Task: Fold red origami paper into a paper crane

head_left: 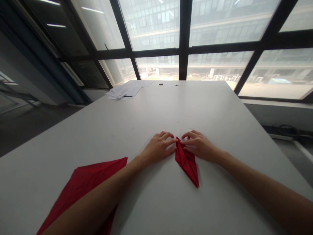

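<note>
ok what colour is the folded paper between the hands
Red, plain with no pattern. The folded paper shows best in the head view, pinched at its top by both hands.

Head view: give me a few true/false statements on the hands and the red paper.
1. Both hands pinch the far tip of the folded red paper. True: left hand, right hand.
2. The folded piece is held up in the air. False: it lies on the white table.
3. A larger red sheet lies under the left forearm. True.
4. The white papers sit at the table's near right corner. False: far left.
</note>
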